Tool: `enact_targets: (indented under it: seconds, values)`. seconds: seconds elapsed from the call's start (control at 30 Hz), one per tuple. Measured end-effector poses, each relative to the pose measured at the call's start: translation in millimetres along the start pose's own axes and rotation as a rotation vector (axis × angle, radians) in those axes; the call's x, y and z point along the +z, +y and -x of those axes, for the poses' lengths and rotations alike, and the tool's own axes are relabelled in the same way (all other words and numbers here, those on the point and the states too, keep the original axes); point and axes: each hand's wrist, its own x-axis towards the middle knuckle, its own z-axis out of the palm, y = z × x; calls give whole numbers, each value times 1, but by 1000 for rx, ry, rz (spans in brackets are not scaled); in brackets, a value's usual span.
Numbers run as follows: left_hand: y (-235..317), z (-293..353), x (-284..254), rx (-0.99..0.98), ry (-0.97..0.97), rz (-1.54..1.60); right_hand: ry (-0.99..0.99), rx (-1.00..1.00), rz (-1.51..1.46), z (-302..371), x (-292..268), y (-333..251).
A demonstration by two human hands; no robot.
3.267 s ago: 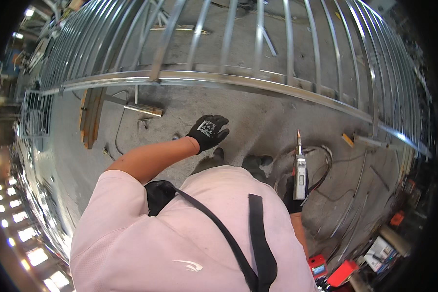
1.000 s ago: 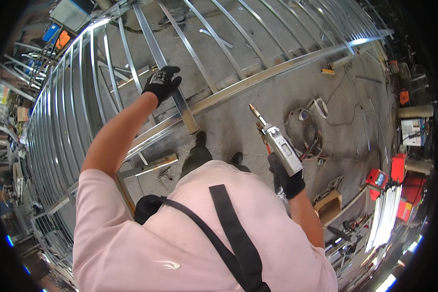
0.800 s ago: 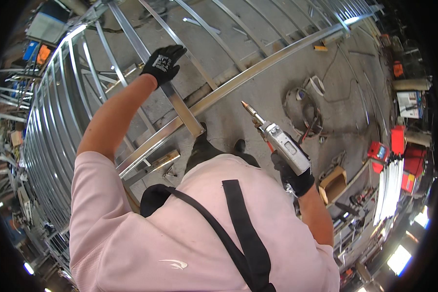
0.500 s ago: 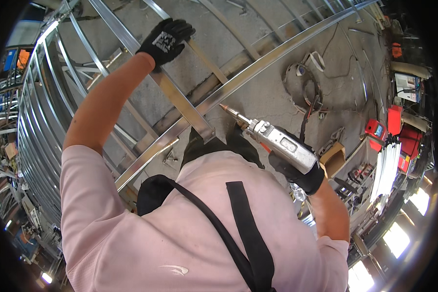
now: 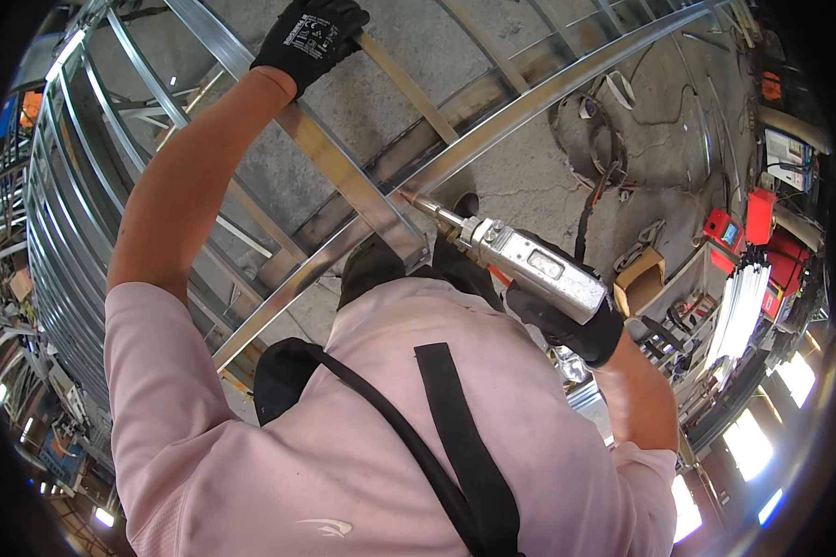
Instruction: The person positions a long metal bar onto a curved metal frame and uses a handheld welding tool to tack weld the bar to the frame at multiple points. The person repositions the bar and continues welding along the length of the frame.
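Observation:
My right hand [image 5: 576, 325], in a black glove, is wrapped round a silver handheld welding gun [image 5: 539, 265]. The gun's copper-coloured tip is at the corner where a crosswise metal bar [image 5: 348, 181] meets a long shiny rail [image 5: 492, 116]; whether it touches cannot be made out. No spark or glow shows. Farther off to the left, my black-gloved left hand [image 5: 311, 37] lies over the frame, its fingers bent over a second, thinner bar [image 5: 409, 88]. The glove hides part of that bar, and my wrist is above the first bar.
Curved metal bars [image 5: 74, 213] are ranged along the left. On the concrete floor to the right lie a coiled cable [image 5: 585, 148] and an open cardboard box [image 5: 641, 281]. Red equipment [image 5: 723, 230] and a bundle of white rods [image 5: 741, 311] stand at the far right.
The gun's tip has moved left to the bar-and-rail corner. My left hand appears higher in the picture, its fingers more bent. The whole view has shifted slightly.

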Motion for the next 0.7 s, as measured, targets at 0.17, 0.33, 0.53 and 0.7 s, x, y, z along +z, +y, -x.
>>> enact_targets:
  seconds: [0.17, 0.33, 0.53, 0.7]
  values:
    - [1, -7, -9, 5, 9, 89, 35, 61, -91, 0, 2, -1]
    - [3, -13, -15, 15, 112, 164, 13, -36, 65, -2, 1, 6]
    - [3, -15, -15, 16, 117, 176, -15, -107, 117, -4, -1, 15]
    - [4, -17, -17, 11, 105, 166, 10, -12, 14, -4, 4, 10]
